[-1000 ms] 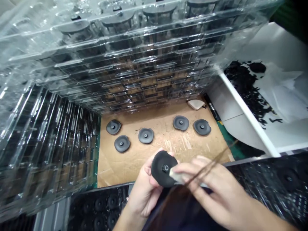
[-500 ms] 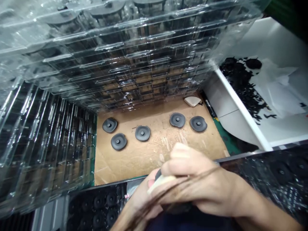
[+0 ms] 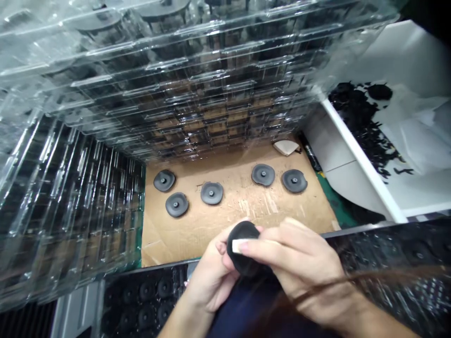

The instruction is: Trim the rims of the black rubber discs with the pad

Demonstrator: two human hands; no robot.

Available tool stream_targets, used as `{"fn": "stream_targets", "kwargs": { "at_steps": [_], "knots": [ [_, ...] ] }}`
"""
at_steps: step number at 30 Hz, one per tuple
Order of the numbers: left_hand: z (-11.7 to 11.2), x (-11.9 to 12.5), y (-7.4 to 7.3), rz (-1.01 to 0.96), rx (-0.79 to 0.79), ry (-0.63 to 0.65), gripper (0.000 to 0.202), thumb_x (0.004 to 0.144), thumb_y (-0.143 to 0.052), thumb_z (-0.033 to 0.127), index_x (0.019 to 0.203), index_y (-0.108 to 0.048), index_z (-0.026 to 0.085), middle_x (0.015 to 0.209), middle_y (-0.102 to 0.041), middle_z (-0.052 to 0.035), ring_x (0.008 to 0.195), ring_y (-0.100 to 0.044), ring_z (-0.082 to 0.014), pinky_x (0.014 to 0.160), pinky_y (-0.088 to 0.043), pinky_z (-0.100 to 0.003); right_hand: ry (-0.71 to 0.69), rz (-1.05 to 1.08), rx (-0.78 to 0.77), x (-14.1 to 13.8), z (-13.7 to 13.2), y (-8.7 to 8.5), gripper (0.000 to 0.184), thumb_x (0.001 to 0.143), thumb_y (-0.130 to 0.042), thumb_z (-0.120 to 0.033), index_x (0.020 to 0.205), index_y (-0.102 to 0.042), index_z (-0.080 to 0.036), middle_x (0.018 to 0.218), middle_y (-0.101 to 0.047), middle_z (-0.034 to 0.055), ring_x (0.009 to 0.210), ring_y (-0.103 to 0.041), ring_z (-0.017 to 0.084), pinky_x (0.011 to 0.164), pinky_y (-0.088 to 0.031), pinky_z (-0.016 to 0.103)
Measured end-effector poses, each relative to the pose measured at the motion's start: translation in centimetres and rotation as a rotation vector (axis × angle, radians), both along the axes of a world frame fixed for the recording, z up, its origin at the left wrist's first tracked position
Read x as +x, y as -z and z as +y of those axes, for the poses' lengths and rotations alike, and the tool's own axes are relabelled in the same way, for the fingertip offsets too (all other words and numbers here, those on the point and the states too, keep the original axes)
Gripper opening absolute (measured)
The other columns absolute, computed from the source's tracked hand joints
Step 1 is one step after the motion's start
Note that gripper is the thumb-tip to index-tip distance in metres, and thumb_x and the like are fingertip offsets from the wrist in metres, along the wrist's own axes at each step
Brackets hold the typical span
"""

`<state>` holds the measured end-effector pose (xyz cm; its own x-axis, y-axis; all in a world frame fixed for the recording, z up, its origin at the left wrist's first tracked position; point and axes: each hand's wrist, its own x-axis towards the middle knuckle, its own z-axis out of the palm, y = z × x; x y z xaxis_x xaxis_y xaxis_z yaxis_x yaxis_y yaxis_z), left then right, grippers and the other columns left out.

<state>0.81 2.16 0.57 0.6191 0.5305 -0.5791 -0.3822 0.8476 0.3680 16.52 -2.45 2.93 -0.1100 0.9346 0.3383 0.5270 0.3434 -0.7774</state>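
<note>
My left hand (image 3: 214, 267) grips a round black rubber-like disc (image 3: 243, 231) by its edge, with its smooth face turned up. My right hand (image 3: 299, 253) pinches a small white pad (image 3: 238, 246) and presses it on that face; some right fingertips lie behind the disc's edge. Beyond my hands, on the brown cardboard (image 3: 232, 225), lie several similar dark discs with a central stud, such as one disc (image 3: 211, 193) in the middle and another disc (image 3: 263, 174) to the right. A strand of hair crosses in front of my right wrist.
Tall stacks of clear plastic trays (image 3: 197, 84) stand at the back and left. A white bin (image 3: 366, 173) with black scraps (image 3: 359, 117) is at the right. A pale wedge-shaped piece (image 3: 286, 147) and a black marker-like stick (image 3: 310, 152) lie near it. Black parts fill a tray (image 3: 141, 300) at front left.
My hands have parted slightly and the disc has come into view between them, face up, with the white pad on it. The discs on the cardboard have stayed in place.
</note>
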Motion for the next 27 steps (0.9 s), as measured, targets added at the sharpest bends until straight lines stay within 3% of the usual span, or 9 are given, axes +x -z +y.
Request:
{"fn": "stream_targets", "kwargs": {
  "at_steps": [3, 6, 9, 12, 15, 18, 22, 25, 27],
  "knots": [
    [-0.1, -0.2, -0.2, 0.004, 0.043, -0.039, 0.046, 0.056, -0.085, 0.028, 0.099, -0.072, 0.020, 0.086, -0.075, -0.0032, 0.082, -0.070, -0.0182, 0.077, -0.053, -0.024, 0.024, -0.134, -0.057, 0.6, 1.1, -0.7, 0.032, 0.087, -0.048, -0.004, 0.106, -0.067, -0.022, 0.083, -0.069, 0.0004, 0.071, -0.060, 0.015, 0.066, -0.043, 0.030],
    [-0.3, -0.4, 0.0, 0.014, 0.095, -0.078, 0.051, 0.049, -0.087, 0.037, 0.095, -0.073, 0.021, 0.086, -0.075, -0.0028, 0.077, -0.070, -0.0188, 0.071, -0.054, -0.024, -0.020, -0.053, 0.024, 0.9, 1.5, -1.2, 0.035, 0.085, -0.048, -0.004, 0.111, -0.065, -0.021, 0.092, -0.070, 0.0007, 0.070, -0.060, 0.013, 0.066, -0.043, 0.029],
    [-0.5, -0.4, 0.3, 0.052, 0.098, -0.117, 0.050, 0.049, -0.086, 0.038, 0.095, -0.074, 0.023, 0.083, -0.074, -0.0011, 0.078, -0.069, -0.0163, 0.068, -0.053, -0.020, -0.042, -0.062, 0.017, 0.5, 1.6, -1.0, 0.034, 0.084, -0.047, -0.002, 0.104, -0.067, -0.021, 0.084, -0.070, -0.0006, 0.071, -0.059, 0.013, 0.066, -0.043, 0.029],
    [-0.5, -0.4, 0.5, 0.079, 0.098, -0.123, 0.052, 0.052, -0.085, 0.039, 0.100, -0.073, 0.020, 0.089, -0.073, -0.0035, 0.084, -0.068, -0.0183, 0.077, -0.053, -0.022, 0.010, -0.137, -0.026, 0.1, 1.6, -0.8, 0.037, 0.084, -0.047, -0.001, 0.108, -0.066, -0.023, 0.087, -0.070, -0.0006, 0.070, -0.058, 0.014, 0.068, -0.042, 0.031],
    [-0.4, -0.4, 0.8, 0.077, 0.098, -0.140, 0.048, 0.056, -0.084, 0.037, 0.099, -0.073, 0.019, 0.093, -0.074, -0.0050, 0.089, -0.068, -0.0188, 0.083, -0.052, -0.023, -0.042, -0.007, 0.035, -0.1, 2.0, -0.2, 0.032, 0.087, -0.045, -0.005, 0.108, -0.065, -0.021, 0.087, -0.071, 0.0001, 0.070, -0.060, 0.013, 0.067, -0.043, 0.029],
    [-0.2, -0.5, 1.2, 0.066, 0.093, -0.180, 0.044, 0.058, -0.082, 0.035, 0.100, -0.072, 0.023, 0.095, -0.074, -0.0022, 0.088, -0.068, -0.0164, 0.081, -0.054, -0.022, 0.081, 0.075, -0.103, 0.8, 2.6, 2.2, 0.019, 0.090, -0.050, -0.016, 0.099, -0.067, -0.020, 0.091, -0.072, 0.0014, 0.081, -0.065, 0.014, 0.072, -0.049, 0.027],
    [-0.2, -0.8, 1.7, 0.033, 0.058, -0.247, 0.042, 0.067, -0.077, 0.036, 0.105, -0.070, 0.020, 0.106, -0.073, -0.0074, 0.097, -0.068, -0.0215, 0.088, -0.054, -0.030, 0.208, 0.018, -0.278, 2.1, 2.2, 7.5, 0.022, 0.091, -0.048, -0.025, 0.098, -0.068, -0.019, 0.092, -0.071, 0.0048, 0.083, -0.067, 0.018, 0.069, -0.054, 0.028],
    [-0.1, -0.8, 1.7, 0.055, 0.028, -0.286, 0.042, 0.072, -0.073, 0.035, 0.109, -0.068, 0.016, 0.114, -0.070, -0.0123, 0.104, -0.066, -0.0247, 0.092, -0.054, -0.033, 0.283, -0.095, -0.280, 1.4, 0.6, 10.8, 0.027, 0.090, -0.047, -0.027, 0.103, -0.069, -0.019, 0.097, -0.067, 0.0101, 0.085, -0.064, 0.023, 0.075, -0.054, 0.038],
    [0.0, -0.6, 1.6, 0.077, -0.002, -0.320, 0.043, 0.071, -0.074, 0.032, 0.109, -0.068, 0.014, 0.114, -0.070, -0.0136, 0.108, -0.064, -0.0268, 0.094, -0.052, -0.035, 0.342, -0.168, -0.263, 0.6, -0.6, 12.1, 0.029, 0.090, -0.048, -0.028, 0.110, -0.067, -0.020, 0.108, -0.062, 0.0130, 0.096, -0.058, 0.028, 0.084, -0.050, 0.047]
  ]
}}
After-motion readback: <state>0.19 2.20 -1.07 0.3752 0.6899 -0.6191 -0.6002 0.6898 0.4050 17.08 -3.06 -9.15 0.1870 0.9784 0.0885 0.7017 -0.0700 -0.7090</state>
